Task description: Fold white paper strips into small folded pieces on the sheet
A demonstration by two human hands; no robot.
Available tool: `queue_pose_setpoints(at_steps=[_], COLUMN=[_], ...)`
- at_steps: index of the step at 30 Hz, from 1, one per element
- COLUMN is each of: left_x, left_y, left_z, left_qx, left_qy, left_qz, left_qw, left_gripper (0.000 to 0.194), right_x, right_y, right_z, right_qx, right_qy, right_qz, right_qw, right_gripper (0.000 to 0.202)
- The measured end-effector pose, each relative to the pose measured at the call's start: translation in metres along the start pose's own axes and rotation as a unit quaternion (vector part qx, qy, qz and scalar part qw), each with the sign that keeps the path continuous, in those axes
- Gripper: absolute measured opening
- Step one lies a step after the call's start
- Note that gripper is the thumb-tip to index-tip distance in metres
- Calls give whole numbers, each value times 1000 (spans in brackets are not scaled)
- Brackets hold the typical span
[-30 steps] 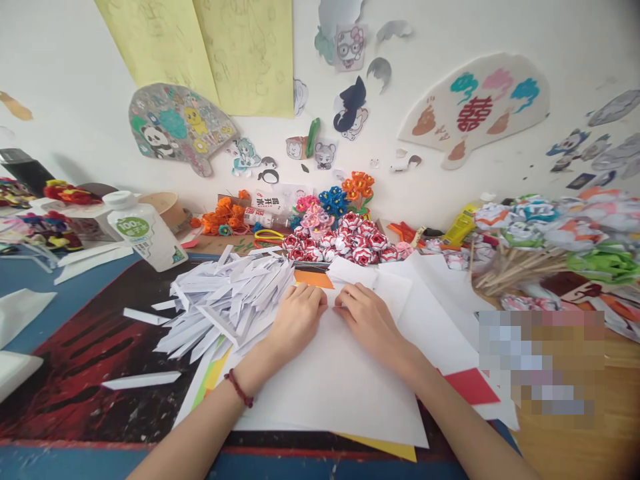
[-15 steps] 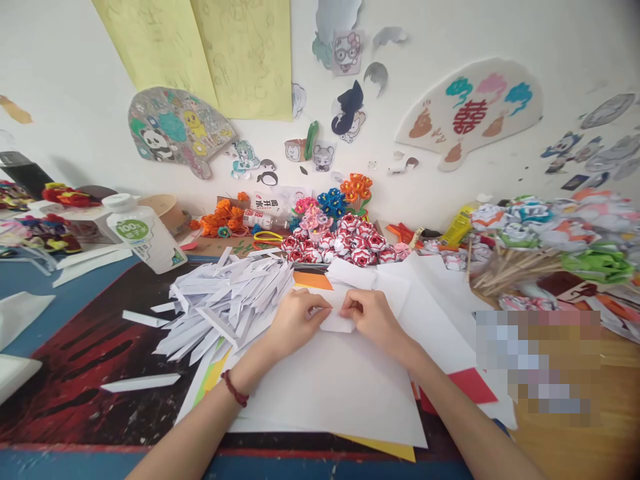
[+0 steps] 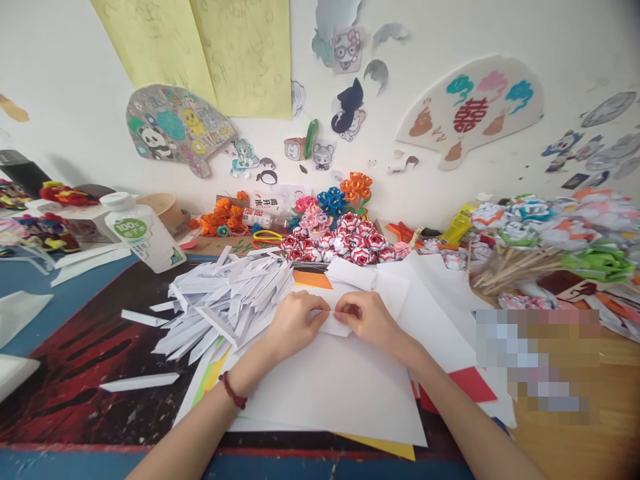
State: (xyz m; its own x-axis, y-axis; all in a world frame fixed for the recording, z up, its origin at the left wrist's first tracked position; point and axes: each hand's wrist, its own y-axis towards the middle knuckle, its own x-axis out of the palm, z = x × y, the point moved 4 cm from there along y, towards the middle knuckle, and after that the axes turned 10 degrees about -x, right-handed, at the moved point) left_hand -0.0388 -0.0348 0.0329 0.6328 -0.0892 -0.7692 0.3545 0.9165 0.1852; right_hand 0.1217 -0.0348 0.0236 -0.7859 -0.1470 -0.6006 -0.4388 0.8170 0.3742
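Observation:
Between my two hands lies a small piece of white paper (image 3: 336, 327), partly covered by the fingers. My left hand (image 3: 301, 321) pinches its upper left part, thumb against bent fingers. Close beside it, my right hand (image 3: 369, 319) pinches the same paper, the fingertips of both hands nearly meeting. Underneath is a stack of large white sheets (image 3: 330, 393), with yellow and green sheets showing at its edges. To the left of my left hand rests a heap of folded white paper strips (image 3: 225, 300). Just beyond my hands is another small white paper piece (image 3: 351, 273).
A white bottle (image 3: 143, 233) stands at the back left. Red and white paper flowers (image 3: 350, 241) fill a box along the wall. More paper flowers (image 3: 545, 227) and wooden sticks (image 3: 525, 267) lie at the right, near a red sheet (image 3: 473, 387). One strip (image 3: 140, 382) lies apart at left.
My right hand has shifted slightly left, bringing its fingertips closer to my left hand's. The small paper between them is still held.

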Motion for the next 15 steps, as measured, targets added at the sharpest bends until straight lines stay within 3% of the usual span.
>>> queue_pose_setpoints(at_steps=[8, 15], left_x=[4, -5], left_y=[-1, 1], left_z=[2, -1], left_qx=[22, -38], left_qy=[-32, -43], left_qz=[-28, -21], left_qw=[999, 998], left_gripper=[15, 15], right_x=[2, -2], right_y=[-1, 0], right_z=[3, 9], right_qx=[5, 40], right_qy=[32, 31], right_qz=[-3, 10], right_qw=[999, 999], right_gripper=[12, 13])
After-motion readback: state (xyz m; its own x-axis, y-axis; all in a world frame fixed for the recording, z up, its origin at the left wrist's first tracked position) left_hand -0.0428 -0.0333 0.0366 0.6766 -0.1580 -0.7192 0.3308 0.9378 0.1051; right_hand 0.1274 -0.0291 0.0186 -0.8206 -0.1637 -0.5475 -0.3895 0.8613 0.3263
